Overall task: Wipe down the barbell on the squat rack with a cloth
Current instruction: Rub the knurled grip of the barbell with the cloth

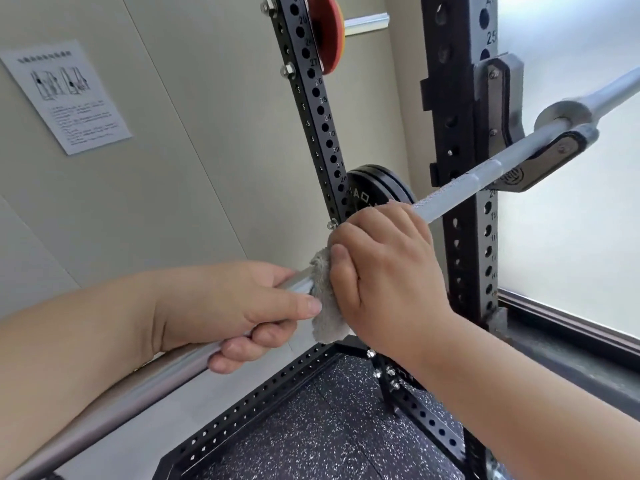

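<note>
A silver barbell (pixel 460 187) runs diagonally from the lower left to the upper right and rests in a grey J-hook (pixel 550 157) on the black squat rack upright (pixel 464 216). My left hand (pixel 242 306) is wrapped around the bar's smooth part. Right beside it, my right hand (pixel 384 275) presses a grey cloth (pixel 327 306) around the bar; the cloth hangs out below my palm. The bar under both hands is hidden.
A second perforated black upright (pixel 311 109) stands behind, with black weight plates (pixel 377 188) and a red plate (pixel 327 32) stored on it. A paper notice (pixel 65 95) hangs on the beige wall. Speckled rubber flooring (pixel 311 427) lies inside the rack base. A frosted window (pixel 571 220) is at right.
</note>
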### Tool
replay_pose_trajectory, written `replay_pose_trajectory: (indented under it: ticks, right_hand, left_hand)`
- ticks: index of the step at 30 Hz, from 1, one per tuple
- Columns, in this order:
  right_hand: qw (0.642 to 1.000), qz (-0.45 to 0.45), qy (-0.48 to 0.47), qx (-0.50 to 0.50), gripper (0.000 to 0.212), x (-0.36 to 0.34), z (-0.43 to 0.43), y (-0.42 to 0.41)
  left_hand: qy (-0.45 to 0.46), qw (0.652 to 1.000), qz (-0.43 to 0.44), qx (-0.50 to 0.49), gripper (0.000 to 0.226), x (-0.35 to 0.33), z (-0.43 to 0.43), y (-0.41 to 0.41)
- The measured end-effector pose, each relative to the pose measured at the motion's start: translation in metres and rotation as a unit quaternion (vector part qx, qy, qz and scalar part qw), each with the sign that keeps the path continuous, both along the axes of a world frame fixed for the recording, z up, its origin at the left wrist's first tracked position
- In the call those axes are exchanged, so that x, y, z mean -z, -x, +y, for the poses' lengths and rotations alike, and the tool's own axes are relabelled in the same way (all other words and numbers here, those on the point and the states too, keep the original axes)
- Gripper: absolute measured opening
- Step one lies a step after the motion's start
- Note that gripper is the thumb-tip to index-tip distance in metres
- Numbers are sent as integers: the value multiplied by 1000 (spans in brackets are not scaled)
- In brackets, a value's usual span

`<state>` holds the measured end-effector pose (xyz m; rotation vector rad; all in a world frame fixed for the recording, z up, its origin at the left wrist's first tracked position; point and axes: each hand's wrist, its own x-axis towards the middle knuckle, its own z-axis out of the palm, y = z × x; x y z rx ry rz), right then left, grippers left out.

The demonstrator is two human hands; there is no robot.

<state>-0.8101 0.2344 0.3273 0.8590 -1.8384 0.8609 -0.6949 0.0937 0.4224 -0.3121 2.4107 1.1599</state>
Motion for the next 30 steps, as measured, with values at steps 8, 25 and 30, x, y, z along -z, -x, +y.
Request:
replay_pose_trajectory:
  ticks: [8,25,30]
  right_hand:
    - [1000,-24,-6,0,40,-6,23,32]
    - [995,-9,-26,-92,39,-1,22,21]
    - [980,-101,5,-173,14,-21,39,44]
  left_hand:
    - [116,993,31,10,17,3,3,-1]
    - [428,892,143,4,30,9,15,-5]
    - [257,957,136,18,31,9,2,-5]
